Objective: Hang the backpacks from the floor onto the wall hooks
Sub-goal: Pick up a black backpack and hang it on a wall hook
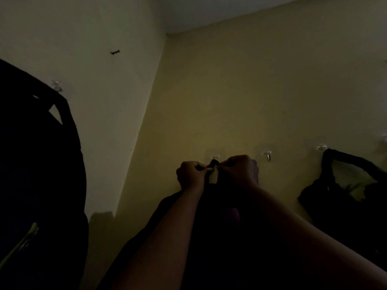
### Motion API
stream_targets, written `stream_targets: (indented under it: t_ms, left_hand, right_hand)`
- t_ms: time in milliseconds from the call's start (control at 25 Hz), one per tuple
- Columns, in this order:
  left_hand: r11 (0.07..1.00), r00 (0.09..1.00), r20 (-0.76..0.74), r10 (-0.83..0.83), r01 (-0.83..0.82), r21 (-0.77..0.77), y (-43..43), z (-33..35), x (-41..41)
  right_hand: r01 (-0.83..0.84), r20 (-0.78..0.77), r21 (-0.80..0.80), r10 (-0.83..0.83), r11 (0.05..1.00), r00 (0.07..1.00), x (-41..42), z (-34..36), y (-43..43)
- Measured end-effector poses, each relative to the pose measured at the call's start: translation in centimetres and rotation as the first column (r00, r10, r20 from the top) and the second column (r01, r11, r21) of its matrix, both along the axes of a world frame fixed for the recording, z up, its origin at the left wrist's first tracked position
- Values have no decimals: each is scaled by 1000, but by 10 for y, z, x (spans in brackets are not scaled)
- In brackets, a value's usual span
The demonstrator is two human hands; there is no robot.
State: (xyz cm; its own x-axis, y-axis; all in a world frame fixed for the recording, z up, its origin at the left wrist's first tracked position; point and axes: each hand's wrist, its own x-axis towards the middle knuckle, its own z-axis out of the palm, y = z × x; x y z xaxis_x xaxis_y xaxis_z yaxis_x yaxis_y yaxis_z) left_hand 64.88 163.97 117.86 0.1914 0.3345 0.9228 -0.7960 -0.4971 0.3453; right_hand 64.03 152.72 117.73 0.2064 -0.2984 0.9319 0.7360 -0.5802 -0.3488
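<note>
Head view, dim room: left hand (191, 174) and right hand (240, 170) both pinch the black loop (213, 164) of a dark backpack (209, 237), holding it at a clear wall hook (215, 158). Another backpack (37, 164) hangs far left; a third bag (345, 197) hangs right, a bare hook (268, 155) between.

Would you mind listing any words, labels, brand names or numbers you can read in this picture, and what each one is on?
None can be read: the picture is very dark.
Black backpack at the left: no text shows; only a green stripe low on it.
Backpack held by the left hand and right hand: too dark to show any label.
Dark bag on the right hook: no text visible.
Wall: bare of signs.
</note>
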Motion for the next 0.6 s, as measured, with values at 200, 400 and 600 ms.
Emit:
stream_targets:
  t_ms: [200,400,600]
  left_hand:
    - [985,967,-202,-153,166,51,4,-9,-24]
    - [937,861,-405,-308,347,26,4,-33,-72]
    - [941,869,-369,-329,332,-58,-18,-107,-163]
  right_hand:
    - [-22,-118,-139,6,990,993,-14,-10,-6]
    - [-131,-268,-206,73,970,961,-69,-41,-21]
    - [-441,-367,76,436,894,822,-141,-106,-43]
